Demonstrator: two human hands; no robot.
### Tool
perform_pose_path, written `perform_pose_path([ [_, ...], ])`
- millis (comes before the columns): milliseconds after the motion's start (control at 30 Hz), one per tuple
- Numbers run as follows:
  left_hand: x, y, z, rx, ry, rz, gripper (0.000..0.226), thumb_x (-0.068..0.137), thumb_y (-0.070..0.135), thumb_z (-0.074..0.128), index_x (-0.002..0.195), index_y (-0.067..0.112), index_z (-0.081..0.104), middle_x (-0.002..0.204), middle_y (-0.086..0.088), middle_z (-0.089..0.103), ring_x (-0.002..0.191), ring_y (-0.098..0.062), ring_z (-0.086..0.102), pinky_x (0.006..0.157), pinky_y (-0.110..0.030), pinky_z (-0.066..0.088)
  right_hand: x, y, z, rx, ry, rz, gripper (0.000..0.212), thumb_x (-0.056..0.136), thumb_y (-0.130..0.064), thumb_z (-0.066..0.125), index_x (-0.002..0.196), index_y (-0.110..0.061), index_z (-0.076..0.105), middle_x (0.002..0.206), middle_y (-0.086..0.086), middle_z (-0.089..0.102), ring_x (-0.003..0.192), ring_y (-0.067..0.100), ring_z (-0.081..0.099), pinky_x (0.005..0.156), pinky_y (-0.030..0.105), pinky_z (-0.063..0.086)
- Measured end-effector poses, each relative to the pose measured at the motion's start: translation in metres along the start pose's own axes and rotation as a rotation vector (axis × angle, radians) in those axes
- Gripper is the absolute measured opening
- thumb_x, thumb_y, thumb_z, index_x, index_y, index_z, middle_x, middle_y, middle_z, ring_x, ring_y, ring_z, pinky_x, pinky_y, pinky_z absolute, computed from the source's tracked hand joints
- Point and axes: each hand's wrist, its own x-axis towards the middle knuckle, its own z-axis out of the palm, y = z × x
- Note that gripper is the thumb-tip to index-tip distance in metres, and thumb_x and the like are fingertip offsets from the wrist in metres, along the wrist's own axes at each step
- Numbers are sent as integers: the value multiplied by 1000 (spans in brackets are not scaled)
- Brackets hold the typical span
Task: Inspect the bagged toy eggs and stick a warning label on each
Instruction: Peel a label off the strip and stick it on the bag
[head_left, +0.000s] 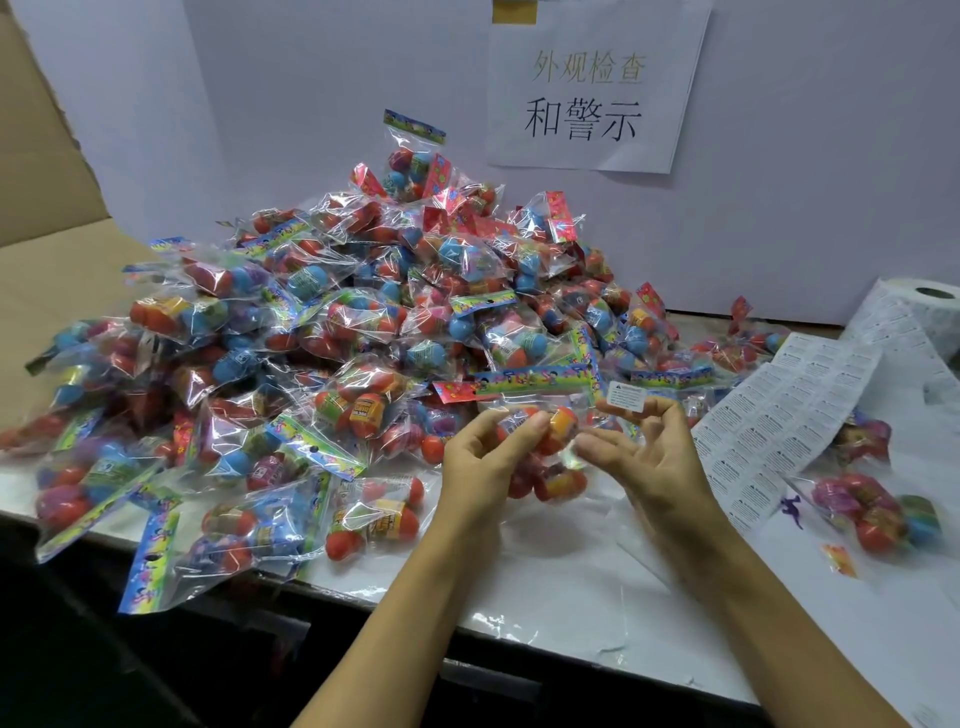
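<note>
My left hand (483, 457) grips a clear bag of toy eggs (558, 480) above the white table, fingers curled round its upper eggs. The bag's colourful header card (535, 378) points away from me. My right hand (654, 457) is beside the bag on its right and pinches a small white warning label (626, 396) between thumb and forefinger, just above the bag; its other fingers are spread toward the bag. A large heap of bagged toy eggs (332, 322) covers the table to the left and behind.
A sheet of warning labels (779, 415) unrolls from a roll (930, 312) at the right. One bag of eggs (878, 514) lies apart at the right. A paper sign (587, 88) hangs on the back wall. Cardboard (47, 208) stands at the left. The table's front edge (571, 649) is near me.
</note>
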Motion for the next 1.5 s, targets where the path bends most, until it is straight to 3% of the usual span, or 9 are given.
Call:
perform_pose_path([
  [233,-6,1,2,41,-167,-93,33,87,23,79,103,-4,69,88,-19,68,79,-32,64,75,-60,56,1,-2,-1,-52,75,-59,62,67,-8,84,108,-22,39,99,16,69,89,25,74,90,35,58],
  [367,-6,2,3,51,-136,-83,34,92,27,73,104,-5,73,97,-25,69,87,-34,65,81,-57,56,1,-1,-3,-114,84,-92,57,78,10,77,108,-17,37,74,-4,74,82,20,73,107,52,47],
  [433,-4,-2,2,73,-118,-69,32,93,26,69,103,-4,74,96,-27,71,85,-34,68,80,-57,59,1,0,-2,-110,104,-86,57,77,8,78,107,-18,38,79,1,73,88,20,72,103,42,52],
  [567,-2,0,2,33,-70,-70,21,98,24,64,94,7,76,81,-13,73,62,-18,68,46,-22,51,1,-3,-1,-21,124,-66,71,60,-14,90,112,-16,41,112,8,58,97,21,75,81,29,61],
  [767,-1,2,4,43,-102,-211,35,87,52,75,100,20,74,112,-23,73,96,-36,72,88,-57,55,4,4,-7,-161,167,-104,62,71,0,85,107,-23,40,87,-15,72,82,16,74,90,37,59],
  [1000,-3,-9,-3,7,-349,-148,41,73,1,84,109,15,70,102,-17,76,89,-36,76,75,-40,62,3,-4,-4,17,278,-178,51,72,-7,80,108,-17,46,104,-5,66,88,12,75,70,23,59],
  [1133,0,-7,-1,-34,-192,-81,53,74,-4,82,119,7,55,98,-13,77,82,-32,76,68,-37,61,0,-14,-4,93,223,-106,35,74,-27,81,99,-15,61,113,15,63,102,24,69,82,42,59],
  [1233,2,-6,-2,-62,-99,-71,49,83,2,79,124,13,54,101,-4,77,82,-25,76,63,-36,61,-1,-14,-6,101,154,-79,3,77,-21,75,74,-20,75,102,5,66,87,13,71,81,37,58],
  [1500,-1,1,2,-118,-154,-48,79,64,2,82,136,13,53,108,-11,75,89,-24,74,70,-32,60,-1,-3,-11,-123,28,-34,11,77,-20,70,72,-11,76,116,0,68,113,28,66,94,43,54],
])
